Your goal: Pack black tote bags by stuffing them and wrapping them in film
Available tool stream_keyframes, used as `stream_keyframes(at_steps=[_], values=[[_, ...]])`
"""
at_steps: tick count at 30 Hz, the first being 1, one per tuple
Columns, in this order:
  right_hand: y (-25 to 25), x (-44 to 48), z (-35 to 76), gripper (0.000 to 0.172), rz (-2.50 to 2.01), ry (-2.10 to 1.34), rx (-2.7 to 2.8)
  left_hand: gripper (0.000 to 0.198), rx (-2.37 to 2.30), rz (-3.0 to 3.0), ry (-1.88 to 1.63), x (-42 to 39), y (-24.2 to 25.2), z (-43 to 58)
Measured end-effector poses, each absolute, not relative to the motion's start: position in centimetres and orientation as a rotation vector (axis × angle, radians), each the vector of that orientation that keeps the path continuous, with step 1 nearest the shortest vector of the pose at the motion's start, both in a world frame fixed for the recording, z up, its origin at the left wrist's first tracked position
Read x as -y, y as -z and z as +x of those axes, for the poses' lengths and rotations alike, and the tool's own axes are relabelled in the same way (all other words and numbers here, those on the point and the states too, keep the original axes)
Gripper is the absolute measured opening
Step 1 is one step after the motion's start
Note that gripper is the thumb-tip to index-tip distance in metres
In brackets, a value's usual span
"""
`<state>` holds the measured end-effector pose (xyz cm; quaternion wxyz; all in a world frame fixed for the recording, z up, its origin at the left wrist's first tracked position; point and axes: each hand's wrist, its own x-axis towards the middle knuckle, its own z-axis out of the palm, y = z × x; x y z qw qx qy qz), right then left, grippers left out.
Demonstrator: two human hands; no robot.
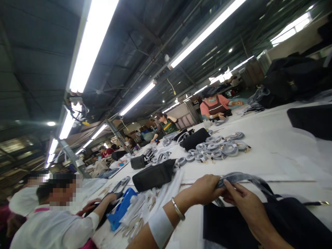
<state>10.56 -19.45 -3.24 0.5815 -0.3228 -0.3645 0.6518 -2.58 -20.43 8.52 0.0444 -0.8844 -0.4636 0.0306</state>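
Note:
A black bag [293, 221] lies on the white table in front of me, at the lower right. Its handle [241, 177], which looks wrapped in clear film, arches up from the bag. My left hand [207, 188], with a bangle at the wrist, pinches the near end of the handle. Close beside it, my right hand [240, 199] has its thumb and fingers closed on the same handle. The fingertips of both hands nearly meet there, and the palms are partly hidden. A short black strap with a gold-coloured clip [323, 203] sticks out beyond the bag.
Several coiled, wrapped straps [229, 148] lie across the white table [269, 148]. Black bags [153, 175] stand farther left. A blue holder [121, 209] sits near white strips [149, 204]. A co-worker [54, 221] works close on the left; others [214, 107] stand across the table.

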Motion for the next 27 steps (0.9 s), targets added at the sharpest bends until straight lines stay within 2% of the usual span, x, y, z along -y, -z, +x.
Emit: stream_keyframes(at_steps=[6, 12, 18, 23, 27], values=[[3.9, 19.0, 10.4, 0.052, -0.874, -1.396, 0.987, 0.023, 1.384, -2.549, -0.054, 20.5, -7.2, -2.3], [4.1, 19.5, 9.7, 0.063, -0.788, -1.501, 0.909, 0.021, 1.359, -2.520, -0.064, 20.6, -7.1, -2.4], [2.2, 20.5, 10.3, 0.068, -0.734, -1.586, 0.723, 0.025, 1.324, -2.530, -0.039, 20.2, -5.9, -2.6], [1.6, 20.6, 10.5, 0.064, -0.730, -1.663, 0.597, 0.035, 1.445, -2.586, 0.039, 20.7, -5.8, -2.9], [1.9, 20.2, 10.4, 0.055, -0.666, -1.585, 0.682, 0.048, 1.586, -2.940, 0.234, 21.6, -8.1, -3.3]])
